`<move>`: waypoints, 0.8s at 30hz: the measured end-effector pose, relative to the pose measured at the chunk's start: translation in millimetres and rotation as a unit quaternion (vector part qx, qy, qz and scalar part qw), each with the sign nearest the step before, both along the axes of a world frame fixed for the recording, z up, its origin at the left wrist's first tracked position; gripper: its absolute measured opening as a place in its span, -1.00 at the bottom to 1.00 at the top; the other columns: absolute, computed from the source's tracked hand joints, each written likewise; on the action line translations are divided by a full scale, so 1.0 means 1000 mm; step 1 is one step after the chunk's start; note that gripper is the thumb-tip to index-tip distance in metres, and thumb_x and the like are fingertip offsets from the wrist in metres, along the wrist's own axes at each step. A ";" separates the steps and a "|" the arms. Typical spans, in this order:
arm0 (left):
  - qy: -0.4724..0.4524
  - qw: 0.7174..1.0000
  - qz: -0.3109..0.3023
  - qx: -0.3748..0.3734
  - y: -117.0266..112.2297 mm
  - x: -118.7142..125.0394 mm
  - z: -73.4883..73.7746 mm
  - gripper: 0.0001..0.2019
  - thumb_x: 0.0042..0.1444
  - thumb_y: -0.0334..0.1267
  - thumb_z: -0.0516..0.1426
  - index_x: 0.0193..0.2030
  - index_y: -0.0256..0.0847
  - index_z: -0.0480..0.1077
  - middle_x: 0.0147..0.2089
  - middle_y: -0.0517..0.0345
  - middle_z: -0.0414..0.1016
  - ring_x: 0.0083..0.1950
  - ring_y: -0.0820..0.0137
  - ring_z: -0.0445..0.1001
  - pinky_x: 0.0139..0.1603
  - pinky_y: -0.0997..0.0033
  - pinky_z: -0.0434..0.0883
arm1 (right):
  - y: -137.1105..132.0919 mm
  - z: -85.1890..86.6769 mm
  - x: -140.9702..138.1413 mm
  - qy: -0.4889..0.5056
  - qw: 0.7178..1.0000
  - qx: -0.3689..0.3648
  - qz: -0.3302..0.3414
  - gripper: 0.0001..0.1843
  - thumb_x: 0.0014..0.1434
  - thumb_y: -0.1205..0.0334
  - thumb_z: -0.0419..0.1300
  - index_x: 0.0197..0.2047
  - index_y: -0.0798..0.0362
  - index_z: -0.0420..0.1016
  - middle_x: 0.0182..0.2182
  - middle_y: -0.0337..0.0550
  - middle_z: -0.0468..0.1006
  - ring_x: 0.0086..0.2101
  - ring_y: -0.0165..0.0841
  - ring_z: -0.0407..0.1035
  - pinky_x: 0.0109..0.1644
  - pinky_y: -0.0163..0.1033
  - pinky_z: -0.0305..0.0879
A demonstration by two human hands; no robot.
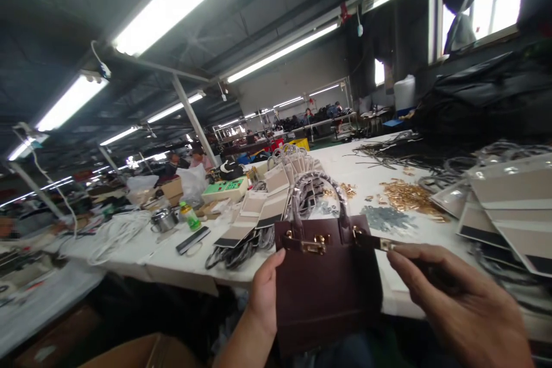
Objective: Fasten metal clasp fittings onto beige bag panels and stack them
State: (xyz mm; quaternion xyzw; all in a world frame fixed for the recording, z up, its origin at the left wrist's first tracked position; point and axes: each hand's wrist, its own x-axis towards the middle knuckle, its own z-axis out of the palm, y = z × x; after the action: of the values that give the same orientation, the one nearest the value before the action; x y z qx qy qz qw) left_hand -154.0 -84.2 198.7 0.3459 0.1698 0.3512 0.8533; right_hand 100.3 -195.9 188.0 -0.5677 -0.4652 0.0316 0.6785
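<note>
A dark burgundy handbag (328, 293) is held upright in front of me, near the table's front edge. My left hand (264, 293) grips its left side, thumb on the front and the other fingers hidden behind. Between thumb and fingertips of my right hand (448, 293) is the end of a strap (374, 241) with a gold metal plate, pulled out to the right from the bag's upper right. Another strap with a gold plate (314, 247) lies across the bag's front beside a gold clasp. The bag's two handles (321, 184) stand up, wrapped in clear film.
On the white table (336, 155) lie gold hardware pieces (405, 195), grey metal pieces (388, 218) and stacks of beige-and-black panels (513, 213) on both sides. A green-labelled bottle (188, 216), a metal cup (164, 219) and a phone-like dark slab (192, 240) stand or lie left. A cardboard box (142, 352) is below.
</note>
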 end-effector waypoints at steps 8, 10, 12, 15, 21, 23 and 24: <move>-0.030 0.998 0.040 0.023 -0.003 0.010 0.004 -0.51 0.10 -0.11 0.32 0.11 -0.38 0.62 0.06 -0.25 0.69 0.23 -0.20 0.58 0.41 -0.19 0.32 | 0.002 -0.013 -0.008 -0.153 0.981 0.095 0.069 -0.73 0.38 0.13 0.31 0.10 -0.16 0.71 0.08 -0.20 0.70 0.01 -0.14 0.65 0.12 -0.24 0.63; -0.028 0.997 0.050 0.042 -0.007 0.017 0.008 -0.49 0.08 -0.12 0.32 0.14 -0.36 0.60 0.08 -0.24 0.68 0.23 -0.21 0.57 0.40 -0.20 0.32 | 0.009 -0.015 -0.014 -0.184 0.973 0.107 0.087 -0.69 0.38 0.14 0.32 0.15 -0.11 0.70 0.12 -0.14 0.68 0.06 -0.10 0.63 0.18 -0.20 0.58; -0.027 0.994 0.070 0.076 -0.015 0.029 0.013 -0.49 0.10 -0.14 0.30 0.17 -0.34 0.60 0.12 -0.23 0.66 0.27 -0.22 0.54 0.42 -0.21 0.31 | 0.016 -0.014 -0.024 -0.193 0.968 0.115 0.107 -0.64 0.36 0.11 0.36 0.19 -0.05 0.68 0.13 -0.06 0.67 0.06 -0.09 0.62 0.15 -0.20 0.59; -0.024 0.978 0.130 0.162 -0.032 0.050 0.015 -0.50 0.21 -0.09 0.25 0.25 -0.23 0.57 0.26 -0.14 0.60 0.39 -0.20 0.43 0.49 -0.16 0.24 | 0.024 -0.008 -0.041 -0.186 0.963 0.142 0.135 -0.43 0.30 0.02 0.45 0.31 -0.02 0.58 0.19 0.07 0.63 0.08 -0.01 0.60 0.13 -0.15 0.61; 0.025 0.878 0.211 0.428 -0.048 0.074 0.007 -0.36 0.39 0.32 -0.01 0.29 -0.05 0.57 0.48 -0.02 0.35 0.55 -0.15 0.18 0.55 -0.08 0.17 | 0.025 0.010 -0.048 -0.118 0.982 0.065 0.131 -0.18 0.28 -0.02 0.44 0.50 -0.02 0.33 0.17 0.04 0.64 -0.02 -0.01 0.66 0.05 -0.15 0.67; 0.048 0.840 0.223 0.492 -0.043 0.073 0.006 -0.41 0.45 0.25 -0.05 0.34 0.00 0.52 0.47 -0.03 0.35 0.53 -0.10 0.23 0.52 -0.09 0.24 | 0.023 0.014 -0.034 -0.127 0.986 0.057 0.095 -0.27 0.30 0.00 0.43 0.45 -0.05 0.42 0.09 -0.03 0.70 -0.13 -0.06 0.70 -0.05 -0.20 0.70; 0.065 0.816 0.233 0.525 -0.040 0.071 0.005 -0.45 0.47 0.19 -0.02 0.36 0.01 0.50 0.46 -0.05 0.36 0.50 -0.07 0.27 0.50 -0.09 0.28 | 0.022 0.015 -0.024 -0.135 0.986 0.057 0.082 -0.36 0.31 0.03 0.41 0.41 -0.09 0.48 0.06 -0.08 0.71 -0.17 -0.09 0.71 -0.09 -0.22 0.70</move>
State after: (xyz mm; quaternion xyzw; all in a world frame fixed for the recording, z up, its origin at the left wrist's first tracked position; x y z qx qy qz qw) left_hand -83.0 -124.7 203.9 0.7136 0.0907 0.5522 0.4215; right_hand 76.3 -174.3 203.3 -0.4873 -0.5989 -0.0164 0.6353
